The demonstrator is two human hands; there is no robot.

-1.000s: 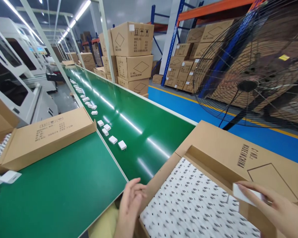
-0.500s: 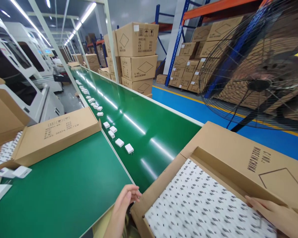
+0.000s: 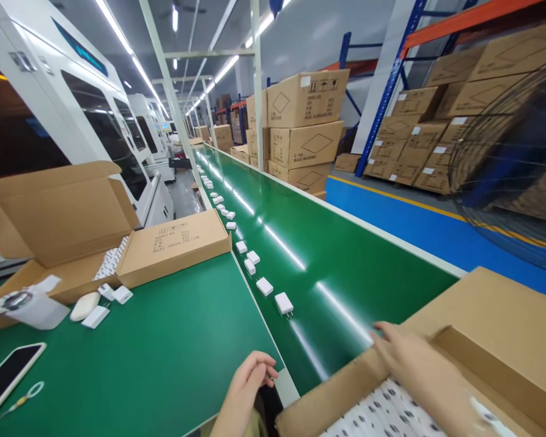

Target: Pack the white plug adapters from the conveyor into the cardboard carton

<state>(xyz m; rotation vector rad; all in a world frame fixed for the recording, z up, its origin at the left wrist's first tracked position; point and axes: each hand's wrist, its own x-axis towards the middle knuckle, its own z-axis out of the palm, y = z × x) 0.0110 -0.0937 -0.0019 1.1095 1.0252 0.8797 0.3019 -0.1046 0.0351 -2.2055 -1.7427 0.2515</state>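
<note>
Five white, block-shaped plug adapters [image 3: 284,303] lay loosely grouped on the near part of the glossy green conveyor belt [image 3: 346,261], close to its left edge; more trailed away along that edge. The left hand [image 3: 252,373] was free, its fingers loosely curled, near the corner of the matte green tabletop [image 3: 173,352]. The right hand [image 3: 404,355], blurred, reached across the open brown cardboard box [image 3: 332,397], its fingertips by the box's rim on the belt side; whether it gripped anything could not be told. Rows of white pieces with dark marks [image 3: 382,413] filled the visible part of that box.

On the tabletop, three more white adapters [image 3: 95,316] sat beside a cream rounded object [image 3: 84,306]. A dark-screened phone with a pale edge [image 3: 11,379] lay nearer, next to a small pale ring on a cord [image 3: 35,389].
</note>
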